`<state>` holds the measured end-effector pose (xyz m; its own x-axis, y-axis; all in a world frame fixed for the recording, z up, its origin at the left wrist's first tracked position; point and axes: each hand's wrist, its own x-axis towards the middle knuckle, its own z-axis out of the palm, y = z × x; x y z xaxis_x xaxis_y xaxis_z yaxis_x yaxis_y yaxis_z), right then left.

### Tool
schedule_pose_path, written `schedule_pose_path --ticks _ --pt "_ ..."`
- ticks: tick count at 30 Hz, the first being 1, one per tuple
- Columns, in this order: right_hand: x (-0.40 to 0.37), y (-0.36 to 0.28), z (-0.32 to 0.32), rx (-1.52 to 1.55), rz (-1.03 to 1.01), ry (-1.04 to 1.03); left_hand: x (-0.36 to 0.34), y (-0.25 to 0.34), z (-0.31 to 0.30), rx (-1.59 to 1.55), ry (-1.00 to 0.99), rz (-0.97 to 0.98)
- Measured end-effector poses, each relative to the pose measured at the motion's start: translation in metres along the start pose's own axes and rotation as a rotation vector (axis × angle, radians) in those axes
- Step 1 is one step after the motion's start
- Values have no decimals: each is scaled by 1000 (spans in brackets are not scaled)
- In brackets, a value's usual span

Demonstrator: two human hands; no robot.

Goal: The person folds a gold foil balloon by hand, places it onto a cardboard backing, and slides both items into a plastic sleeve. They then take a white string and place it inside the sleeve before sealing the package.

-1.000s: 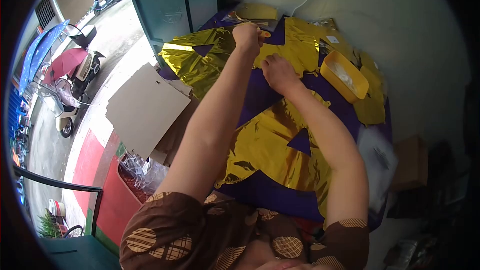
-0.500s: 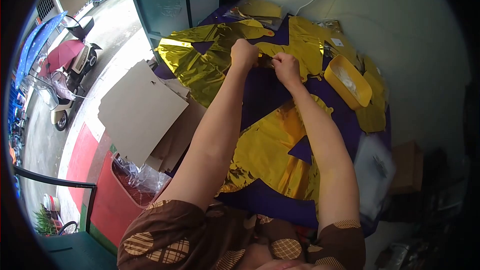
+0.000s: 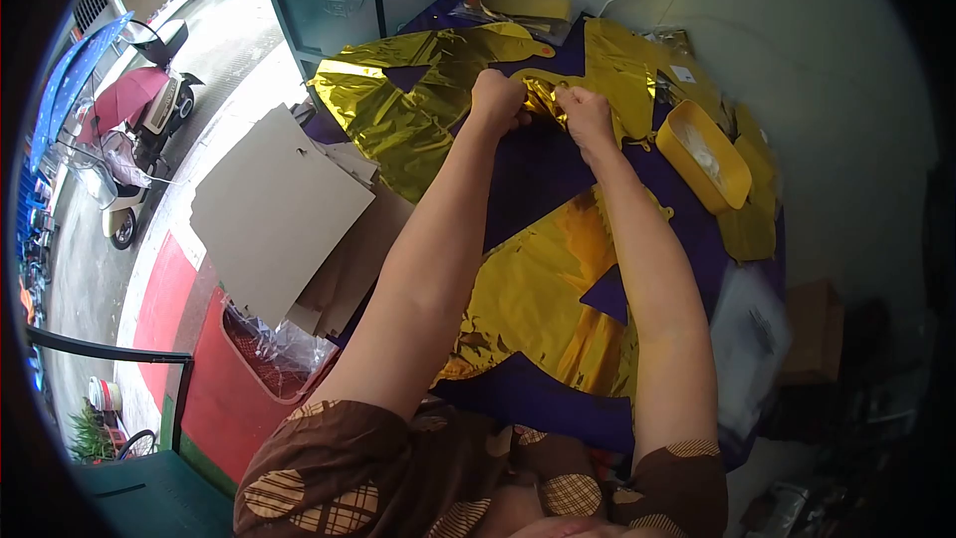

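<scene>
Several flat gold foil balloons lie spread over a purple cloth (image 3: 538,179). At the far side of it, my left hand (image 3: 498,102) and my right hand (image 3: 588,122) are close together, fingers closed on a gold foil balloon (image 3: 543,98). The piece of foil between them looks crumpled and shiny; my fingertips are partly hidden. Left of my left hand lies another foil balloon (image 3: 393,125) with a triangular cutout. A third foil balloon (image 3: 528,289), also with a triangular gap, is beneath my right forearm.
To the right stands a yellow plastic box (image 3: 738,191) with white material inside. Grey cardboard sheets (image 3: 279,209) are stacked at the left, above a red basket (image 3: 239,339) holding clear plastic. A teal cabinet (image 3: 344,0) stands behind; parked scooters (image 3: 149,110) are outside.
Both hands have shifted slightly to the right, and my right hand has risen a little. More of the crumpled gold foil shows between them. The view has tilted slightly.
</scene>
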<state>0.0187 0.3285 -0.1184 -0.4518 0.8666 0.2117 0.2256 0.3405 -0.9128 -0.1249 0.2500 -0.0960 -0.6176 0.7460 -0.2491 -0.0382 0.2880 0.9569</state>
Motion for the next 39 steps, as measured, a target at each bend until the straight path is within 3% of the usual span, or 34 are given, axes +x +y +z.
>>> schedule_pose_path --ticks 5,8,11,14,17,20,23,26,39 --pt "0 -2 0 -108 16 20 -17 9 -1 -65 7 8" --pt "-4 -1 8 7 -58 175 -23 11 1 14 41 50" --pt "-5 2 0 -82 -145 114 -10 1 6 14 82 53" --pt "-3 12 -10 -11 -117 -132 -9 0 7 11 82 65" --pt "-14 -6 -14 50 -71 -227 -12 3 8 28 83 62" --pt "-20 -14 -13 -152 -254 -209 -13 3 8 58 86 72" --pt "-13 6 -5 -145 -362 -103 -12 2 9 50 87 77" --pt "-13 1 -6 -33 -133 -124 -6 -3 10 20 76 88" --pt "-6 -6 1 -93 -16 -39 -13 2 7 16 -3 121"
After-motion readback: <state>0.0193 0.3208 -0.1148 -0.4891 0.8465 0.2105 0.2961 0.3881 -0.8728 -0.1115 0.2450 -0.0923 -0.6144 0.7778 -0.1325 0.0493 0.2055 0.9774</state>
